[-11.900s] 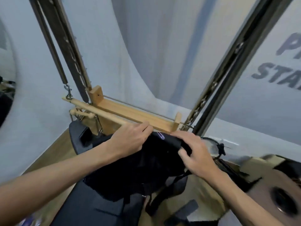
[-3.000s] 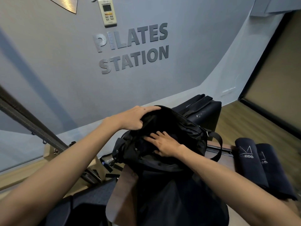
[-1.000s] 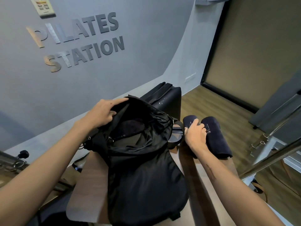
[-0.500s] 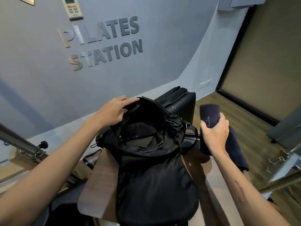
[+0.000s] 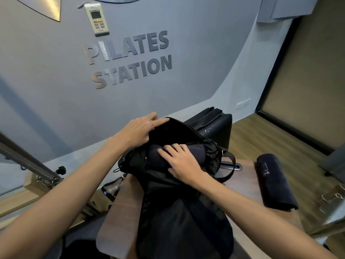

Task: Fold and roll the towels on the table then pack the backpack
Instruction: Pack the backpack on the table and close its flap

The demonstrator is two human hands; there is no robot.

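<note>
My right hand [image 5: 183, 162] lies flat, fingers spread and nearly straight, pressing a rolled dark towel [image 5: 194, 152] down into the mouth of the backpack [image 5: 179, 212]; it pushes rather than grips. My left hand [image 5: 139, 130] has its fingers curled over the far rim of the opening, holding the flap up and back so the mouth gapes. The backpack lies on the wooden worktop [image 5: 244, 186], its opening toward the far edge and its body running back toward me over the near edge.

I judge the step in hand to be the packing: one towel is partly inside and wants seating deeper. A second rolled towel [image 5: 274, 182] lies along the right edge of the worktop, well apart from the backpack, so the folding and rolling look done (at least for the two I can see). The next move, as I judge it, calls for finishing the push, then reaching right for that second roll while my left hand props the mouth open; soft fabric may sag shut otherwise, and a loose roll could unwind if grabbed by one end.

As for writing: raised letters on the grey wall [image 5: 56, 90] read "PILATES STATION" [image 5: 128, 58]. A remote control [image 5: 96, 17] hangs above them. The second towel bears pale stitched marks, too small to read.
</note>
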